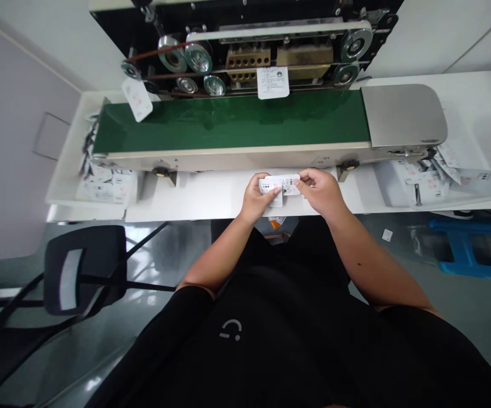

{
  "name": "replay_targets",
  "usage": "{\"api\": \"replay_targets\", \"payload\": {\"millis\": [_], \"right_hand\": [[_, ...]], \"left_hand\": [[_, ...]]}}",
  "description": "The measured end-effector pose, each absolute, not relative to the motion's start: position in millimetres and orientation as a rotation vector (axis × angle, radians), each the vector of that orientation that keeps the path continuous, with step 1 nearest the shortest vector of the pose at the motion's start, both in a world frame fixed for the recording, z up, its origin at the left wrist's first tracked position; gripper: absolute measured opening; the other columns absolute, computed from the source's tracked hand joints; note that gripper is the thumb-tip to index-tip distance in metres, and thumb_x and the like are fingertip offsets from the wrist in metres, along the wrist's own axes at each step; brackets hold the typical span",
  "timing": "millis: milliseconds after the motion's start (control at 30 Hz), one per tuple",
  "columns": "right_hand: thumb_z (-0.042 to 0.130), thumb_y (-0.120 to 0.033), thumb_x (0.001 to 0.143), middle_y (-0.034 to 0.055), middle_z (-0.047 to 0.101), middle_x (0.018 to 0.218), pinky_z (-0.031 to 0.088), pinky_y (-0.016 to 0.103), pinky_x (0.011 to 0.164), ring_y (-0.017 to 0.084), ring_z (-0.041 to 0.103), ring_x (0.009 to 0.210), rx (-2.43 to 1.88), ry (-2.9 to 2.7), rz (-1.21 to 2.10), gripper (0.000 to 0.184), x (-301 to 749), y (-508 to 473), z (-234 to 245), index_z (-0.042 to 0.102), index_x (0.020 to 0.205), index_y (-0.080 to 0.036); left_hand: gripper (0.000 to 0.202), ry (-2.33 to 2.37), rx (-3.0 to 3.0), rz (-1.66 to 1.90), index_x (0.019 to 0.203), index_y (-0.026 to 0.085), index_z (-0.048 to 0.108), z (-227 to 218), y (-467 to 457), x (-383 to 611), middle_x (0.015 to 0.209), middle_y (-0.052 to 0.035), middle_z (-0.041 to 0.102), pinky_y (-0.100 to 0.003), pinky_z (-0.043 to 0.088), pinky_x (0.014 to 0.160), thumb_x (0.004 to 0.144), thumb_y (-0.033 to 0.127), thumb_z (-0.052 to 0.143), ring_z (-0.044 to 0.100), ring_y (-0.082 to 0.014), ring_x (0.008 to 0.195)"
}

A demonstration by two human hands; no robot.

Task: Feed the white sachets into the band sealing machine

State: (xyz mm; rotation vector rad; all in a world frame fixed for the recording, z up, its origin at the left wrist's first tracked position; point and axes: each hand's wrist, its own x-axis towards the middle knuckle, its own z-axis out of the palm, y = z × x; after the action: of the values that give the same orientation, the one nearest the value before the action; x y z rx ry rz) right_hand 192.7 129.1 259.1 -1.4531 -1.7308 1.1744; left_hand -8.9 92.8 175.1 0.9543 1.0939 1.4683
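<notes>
We see two bare hands working just in front of a long band-sealing machine. The person's left hand (259, 198) and right hand (319, 192) meet over the near part of a white surface (194, 198), holding overlapping flat white printed packets (282, 184) between them. The upper packet's long axis runs left to right, tipped slightly, with its printed face up; the lower packet's exact line is hard to tell. The left thumb lies across the packets and presses them against the fingers (274, 194) behind, while the right thumb and forefinger (305, 180) pinch the right end.

Just beyond the hands runs a green conveyor belt (228, 122), left to right, ending at a brushed-steel plate (402, 116) on the right. Behind it sit metal pulleys (198, 58) and brass blocks (248, 63), with a white paper notice (273, 83) hanging at the middle. White trays stand at both ends: the left tray (64, 192) holds a heap of white packets (107, 187), and the right tray (383, 190) holds another heap of white packets (423, 181). A black chair (84, 269) stands on the near left, and a blue plastic stool (461, 243) stands on the floor to the right.
</notes>
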Motion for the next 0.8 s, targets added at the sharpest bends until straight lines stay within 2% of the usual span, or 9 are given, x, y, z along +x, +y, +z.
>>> {"api": "replay_targets", "payload": {"millis": [167, 300, 433, 567, 667, 733, 800], "right_hand": [[0.079, -0.039, 0.082, 0.0058, 0.076, 0.097, 0.053, 0.030, 0.075, 0.018, 0.068, 0.083, -1.465, -1.698, 1.365, 0.027, 190.0, 129.2, 252.2, 0.077, 0.099, -0.018], [0.079, -0.054, 0.083, 0.0069, 0.074, 0.094, 0.055, 0.028, 0.072, 0.018, 0.068, 0.084, -1.321, -1.304, 1.370, 0.039, 176.6, 123.6, 246.1, 0.071, 0.096, -0.018], [0.084, -0.056, 0.079, 0.0099, 0.076, 0.103, 0.057, 0.028, 0.070, 0.018, 0.070, 0.087, -1.244, -1.204, 1.474, 0.048, 164.0, 115.3, 244.3, 0.074, 0.105, -0.016], [0.072, -0.064, 0.092, 0.0111, 0.075, 0.112, 0.055, 0.026, 0.061, 0.017, 0.071, 0.081, -1.293, -1.155, 1.271, 0.057, 183.1, 134.0, 265.4, 0.069, 0.127, -0.019], [0.068, -0.050, 0.103, 0.0115, 0.075, 0.114, 0.054, 0.026, 0.058, 0.014, 0.067, 0.071, -1.300, -1.170, 1.184, 0.044, 217.2, 172.0, 303.6, 0.063, 0.137, -0.022], [0.068, -0.029, 0.105, 0.0116, 0.075, 0.115, 0.055, 0.026, 0.062, 0.010, 0.063, 0.069, -1.317, -1.165, 1.189, 0.029, 238.8, 200.4, 332.9, 0.065, 0.132, -0.020], [0.064, -0.009, 0.104, 0.0123, 0.076, 0.114, 0.056, 0.023, 0.066, 0.007, 0.062, 0.068, -1.350, -1.113, 1.192, 0.025, 253.8, 224.8, 357.7, 0.067, 0.128, -0.014]], "left_hand": [[0.055, 1.060, 0.855, 1.490, 0.104, 0.023, 0.060, 170.2, 93.6, -11.1, 0.091, 0.0025, 0.071, -0.022, 0.054, 0.067, 0.072, 0.045, 0.098, 0.067, -0.0110, 0.074], [0.055, 1.106, 0.919, 1.410, 0.094, 0.022, 0.057, 172.6, 91.7, -11.7, 0.084, 0.0029, 0.072, -0.022, 0.052, 0.065, 0.070, 0.046, 0.099, 0.067, -0.0115, 0.071], [0.055, 1.108, 0.963, 1.354, 0.093, 0.022, 0.057, 178.4, 90.1, -9.8, 0.086, 0.0022, 0.074, -0.023, 0.054, 0.067, 0.069, 0.047, 0.100, 0.068, -0.0126, 0.073], [0.054, 1.133, 0.927, 1.330, 0.096, 0.022, 0.059, 180.7, 90.2, -10.9, 0.083, 0.0026, 0.071, -0.023, 0.054, 0.063, 0.071, 0.049, 0.098, 0.065, -0.0120, 0.069], [0.055, 1.152, 0.917, 1.348, 0.097, 0.022, 0.059, 179.4, 90.9, -12.6, 0.082, 0.0028, 0.070, -0.023, 0.053, 0.062, 0.070, 0.051, 0.098, 0.064, -0.0115, 0.068], [0.056, 1.161, 0.915, 1.360, 0.097, 0.022, 0.059, 178.5, 91.4, -13.0, 0.081, 0.0031, 0.069, -0.022, 0.052, 0.062, 0.069, 0.052, 0.098, 0.063, -0.0112, 0.067], [0.057, 1.165, 0.909, 1.357, 0.097, 0.022, 0.059, 178.2, 91.7, -12.7, 0.081, 0.0033, 0.069, -0.022, 0.052, 0.062, 0.069, 0.054, 0.098, 0.063, -0.0112, 0.066]]}}
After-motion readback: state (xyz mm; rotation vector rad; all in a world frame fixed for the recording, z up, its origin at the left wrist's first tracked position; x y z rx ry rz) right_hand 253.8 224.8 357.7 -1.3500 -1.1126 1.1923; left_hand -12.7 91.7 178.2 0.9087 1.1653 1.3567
